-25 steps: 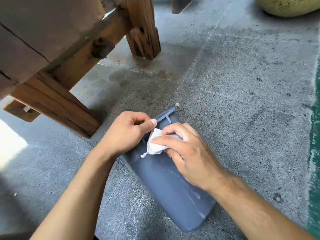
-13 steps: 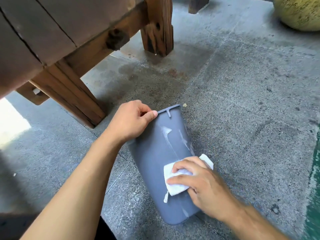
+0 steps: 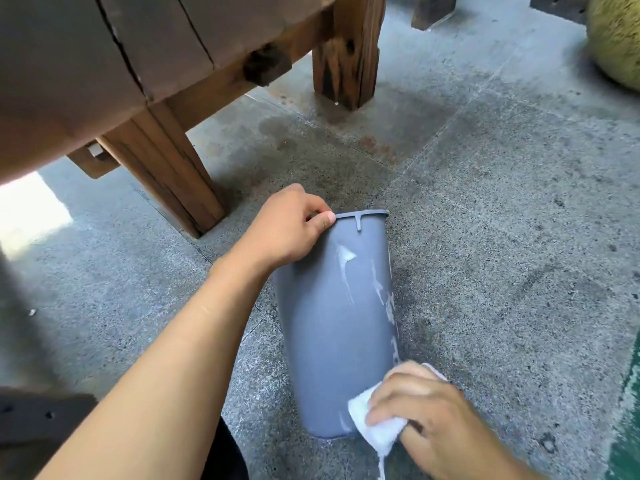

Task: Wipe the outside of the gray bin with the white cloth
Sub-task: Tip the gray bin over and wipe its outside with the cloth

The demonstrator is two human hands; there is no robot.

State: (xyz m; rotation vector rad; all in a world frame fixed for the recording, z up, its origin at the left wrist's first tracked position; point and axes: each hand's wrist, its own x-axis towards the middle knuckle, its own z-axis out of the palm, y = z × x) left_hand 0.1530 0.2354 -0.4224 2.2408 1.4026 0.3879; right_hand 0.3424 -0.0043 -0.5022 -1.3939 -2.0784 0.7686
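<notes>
The gray bin (image 3: 332,327) lies tipped on the concrete floor, its rim pointing away from me and its base near me. White streaks run down its upper side and right edge. My left hand (image 3: 287,233) grips the rim at the far left, thumb on the outside. My right hand (image 3: 426,417) holds the white cloth (image 3: 375,427) and presses it against the bin's lower right corner by the base. A thread hangs from the cloth.
A heavy wooden bench (image 3: 145,64) stands at the upper left, with one leg (image 3: 166,174) close to the bin's left and another leg (image 3: 346,53) farther back. A yellowish rounded object (image 3: 616,39) sits at the top right. A green strip (image 3: 628,420) borders the floor at right.
My right hand has slid the cloth from the bin's rim end down along its side to the base corner. The bin has swung more upright in view; my left hand keeps hold of the rim.
</notes>
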